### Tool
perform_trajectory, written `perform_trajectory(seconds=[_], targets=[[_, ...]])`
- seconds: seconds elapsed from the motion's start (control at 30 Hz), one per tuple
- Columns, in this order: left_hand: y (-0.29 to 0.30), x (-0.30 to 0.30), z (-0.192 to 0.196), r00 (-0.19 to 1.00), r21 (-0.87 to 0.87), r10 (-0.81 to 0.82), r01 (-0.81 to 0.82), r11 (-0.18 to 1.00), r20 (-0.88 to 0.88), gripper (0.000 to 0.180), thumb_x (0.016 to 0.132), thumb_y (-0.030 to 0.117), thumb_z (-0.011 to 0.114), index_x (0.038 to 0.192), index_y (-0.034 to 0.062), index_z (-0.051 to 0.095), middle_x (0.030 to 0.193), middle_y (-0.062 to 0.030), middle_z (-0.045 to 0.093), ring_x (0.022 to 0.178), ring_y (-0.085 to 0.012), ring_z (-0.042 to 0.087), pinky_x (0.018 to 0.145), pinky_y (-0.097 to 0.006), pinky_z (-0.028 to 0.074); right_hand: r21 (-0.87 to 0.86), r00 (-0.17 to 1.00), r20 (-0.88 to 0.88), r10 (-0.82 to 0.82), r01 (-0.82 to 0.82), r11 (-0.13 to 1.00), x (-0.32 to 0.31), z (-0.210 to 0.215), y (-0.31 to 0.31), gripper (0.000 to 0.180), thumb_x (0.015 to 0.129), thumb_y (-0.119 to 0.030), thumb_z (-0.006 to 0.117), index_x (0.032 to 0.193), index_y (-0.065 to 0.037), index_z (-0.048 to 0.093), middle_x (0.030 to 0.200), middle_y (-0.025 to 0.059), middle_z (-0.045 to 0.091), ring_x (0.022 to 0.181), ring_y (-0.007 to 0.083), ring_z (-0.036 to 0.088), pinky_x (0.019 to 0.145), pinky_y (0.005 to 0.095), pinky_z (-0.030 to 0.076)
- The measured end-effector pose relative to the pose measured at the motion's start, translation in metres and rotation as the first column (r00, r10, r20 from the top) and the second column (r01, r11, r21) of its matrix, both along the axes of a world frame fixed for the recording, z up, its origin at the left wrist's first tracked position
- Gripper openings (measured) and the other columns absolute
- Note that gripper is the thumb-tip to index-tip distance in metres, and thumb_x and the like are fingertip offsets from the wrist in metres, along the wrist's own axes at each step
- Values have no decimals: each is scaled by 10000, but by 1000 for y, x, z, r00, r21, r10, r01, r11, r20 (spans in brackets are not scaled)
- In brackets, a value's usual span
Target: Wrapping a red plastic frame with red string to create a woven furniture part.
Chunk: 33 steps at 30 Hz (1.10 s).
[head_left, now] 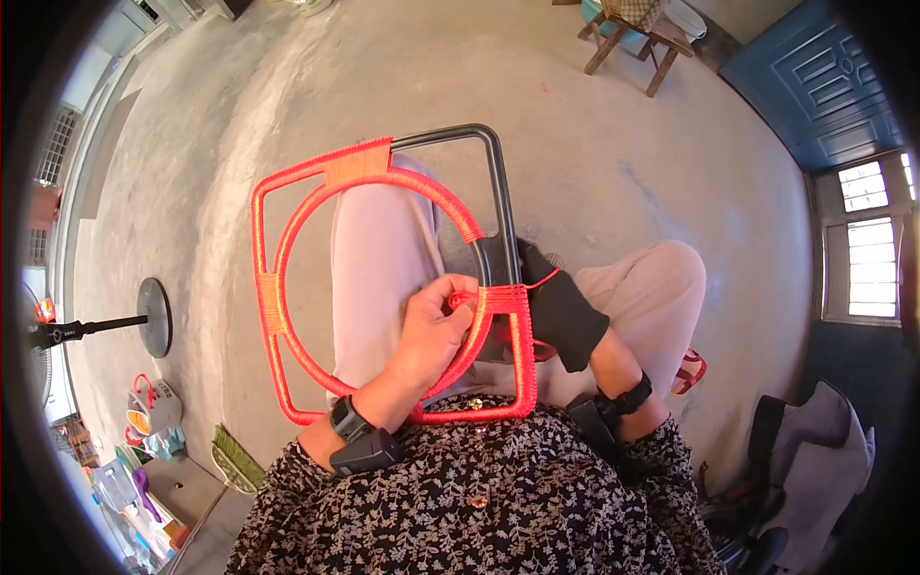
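Across my lap rests a square metal frame [498,182] with a round ring inside it. Red cord [359,165] is wound tightly over most of both; the upper right corner and a short piece of the ring show bare black metal. My bare left hand [439,328] is inside the ring at its right side, fingers closed on a small bundle of red cord [462,300]. In a black glove, my right hand [565,307] grips the frame's right bar from outside, its fingertips partly hidden behind it. A loose strand of cord loops beside the glove.
A wooden stool [642,40] stands on the concrete floor at the far right, near a blue door [824,81]. At left are a black round-based stand [155,318], a bucket [153,407] and a green brush head [238,458]. A draped grey chair [815,460] is at lower right.
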<state>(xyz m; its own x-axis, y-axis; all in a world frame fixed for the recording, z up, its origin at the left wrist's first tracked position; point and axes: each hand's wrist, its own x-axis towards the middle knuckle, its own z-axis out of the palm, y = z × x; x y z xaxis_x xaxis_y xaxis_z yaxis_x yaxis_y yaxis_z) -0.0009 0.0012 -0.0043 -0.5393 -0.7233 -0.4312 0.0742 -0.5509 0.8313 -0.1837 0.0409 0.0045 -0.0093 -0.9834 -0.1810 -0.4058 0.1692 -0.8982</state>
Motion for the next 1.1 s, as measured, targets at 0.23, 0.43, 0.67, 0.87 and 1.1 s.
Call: perform_trajectory(seconds=[0.23, 0.43, 0.67, 0.87, 1.1], targets=[[3, -1, 29, 924, -742, 368, -177, 647, 100, 157, 881, 24, 587, 1026, -7, 539, 881, -27, 580, 806, -78, 551, 725, -212, 453, -561, 912, -396, -108, -147, 815, 9, 40, -15, 553, 693, -64, 684, 1217, -68, 510, 1164, 133, 562, 1141, 323, 513, 934, 407, 446], [3, 0, 26, 955, -797, 296, -170, 580, 12, 225, 868, 29, 598, 1075, -11, 517, 993, -49, 547, 884, -76, 526, 757, -211, 436, -341, 966, -236, -109, 23, 940, 16, 56, -7, 258, 717, -113, 695, 945, -25, 615, 976, 138, 622, 995, 314, 578, 826, 394, 474], [1, 2, 23, 977, -428, 211, -182, 885, 21, 210, 905, 61, 572, 1092, -10, 509, 956, -21, 535, 825, -60, 508, 725, -199, 431, -53, 782, -436, -445, 471, 881, -146, 30, 49, 236, 835, -188, 592, 980, -9, 645, 832, 130, 665, 768, 229, 646, 711, 359, 500], [-3, -4, 15, 987, -404, 161, -141, 904, 17, 207, 912, 87, 571, 1088, -5, 508, 905, -8, 555, 757, -45, 519, 638, -178, 422, -107, 340, 659, -671, 926, 363, -245, 11, 104, 195, 912, -155, 533, 1020, 6, 541, 820, 58, 547, 810, 185, 568, 761, 354, 481], [-3, -3, 17, 993, -200, 104, -114, 973, -60, 197, 924, 128, 571, 1075, 14, 517, 803, 17, 575, 689, -34, 518, 572, -179, 425, -105, 947, 73, -314, 320, 941, -66, -19, 52, 263, 938, -156, 455, 1137, 5, 516, 774, 6, 543, 723, 103, 538, 664, 262, 461]])
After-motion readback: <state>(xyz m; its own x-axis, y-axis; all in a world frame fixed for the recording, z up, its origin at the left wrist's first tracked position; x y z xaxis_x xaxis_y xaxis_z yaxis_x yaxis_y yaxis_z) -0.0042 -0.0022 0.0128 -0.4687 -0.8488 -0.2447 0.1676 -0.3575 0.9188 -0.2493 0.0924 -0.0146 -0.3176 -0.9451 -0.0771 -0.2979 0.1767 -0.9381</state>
